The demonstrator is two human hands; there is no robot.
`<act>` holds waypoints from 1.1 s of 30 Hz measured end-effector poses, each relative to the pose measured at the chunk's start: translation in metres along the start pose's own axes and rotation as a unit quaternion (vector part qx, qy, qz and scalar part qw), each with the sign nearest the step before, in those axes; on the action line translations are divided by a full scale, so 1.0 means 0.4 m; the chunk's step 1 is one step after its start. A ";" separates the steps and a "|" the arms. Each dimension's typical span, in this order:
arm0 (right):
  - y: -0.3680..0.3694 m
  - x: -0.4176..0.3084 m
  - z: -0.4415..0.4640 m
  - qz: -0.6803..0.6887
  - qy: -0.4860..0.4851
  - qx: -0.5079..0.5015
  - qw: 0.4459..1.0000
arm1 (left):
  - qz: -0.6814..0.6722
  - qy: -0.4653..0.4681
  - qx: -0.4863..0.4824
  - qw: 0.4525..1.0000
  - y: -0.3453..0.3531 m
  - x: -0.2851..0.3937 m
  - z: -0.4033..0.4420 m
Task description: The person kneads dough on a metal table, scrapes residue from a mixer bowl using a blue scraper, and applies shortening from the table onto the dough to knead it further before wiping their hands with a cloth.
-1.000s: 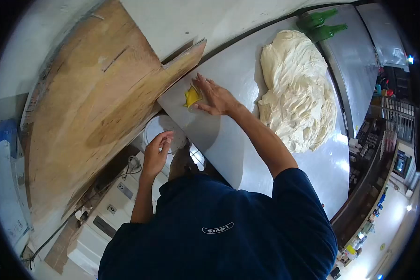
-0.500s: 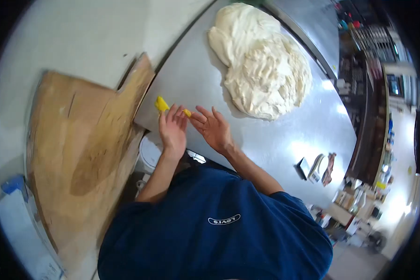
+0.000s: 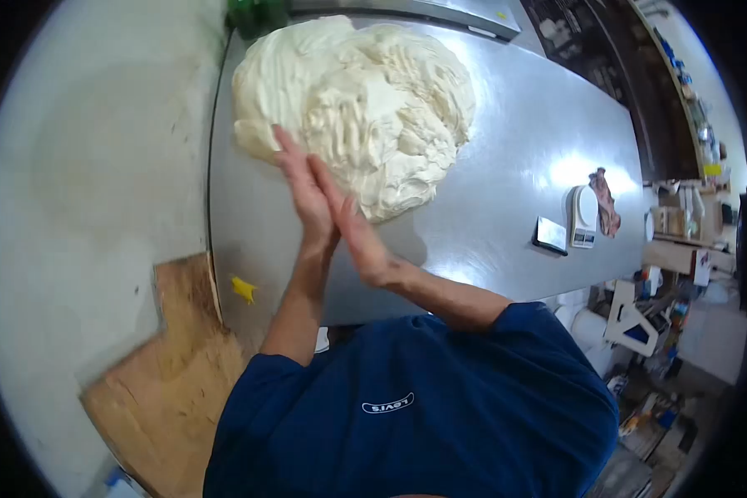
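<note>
My left hand [image 3: 308, 199] and my right hand [image 3: 355, 232] are pressed palm to palm, fingers stretched out, with nothing visible between them. They are over the near left edge of a large mound of pale dough [image 3: 365, 108], and I cannot tell whether the fingertips touch it. The dough lies spread on the metal table [image 3: 506, 166]. A small crumpled yellow piece [image 3: 243, 290] rests near the table's left corner, to the left of my left forearm.
On the table's right part are a white scale [image 3: 585, 212], a flat metal scraper [image 3: 551, 235] and a brownish cloth [image 3: 605, 203]. Green bottles [image 3: 259, 15] stand behind the dough. A wooden board [image 3: 174, 373] leans at the lower left by the wall.
My view has swung toward the dough and scale. My hands, apart before, have come together beside the dough. The yellow piece now lies away from them.
</note>
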State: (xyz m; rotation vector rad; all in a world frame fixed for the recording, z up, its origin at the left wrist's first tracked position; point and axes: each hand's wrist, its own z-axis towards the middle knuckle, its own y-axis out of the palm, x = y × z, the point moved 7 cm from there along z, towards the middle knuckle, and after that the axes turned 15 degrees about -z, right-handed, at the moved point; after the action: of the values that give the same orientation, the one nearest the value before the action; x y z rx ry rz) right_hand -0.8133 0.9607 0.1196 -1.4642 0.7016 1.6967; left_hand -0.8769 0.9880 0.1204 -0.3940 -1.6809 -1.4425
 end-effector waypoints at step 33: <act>-0.630 0.265 0.030 -0.442 0.145 0.255 0.848 | 0.245 0.013 0.148 0.958 -0.297 -0.032 0.156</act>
State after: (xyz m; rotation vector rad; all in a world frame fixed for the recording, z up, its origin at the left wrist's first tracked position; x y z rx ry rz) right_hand -0.6146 1.1297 0.0375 -1.3394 0.4526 0.5308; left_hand -0.9787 1.0154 0.0366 -0.5703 -1.6014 -0.8169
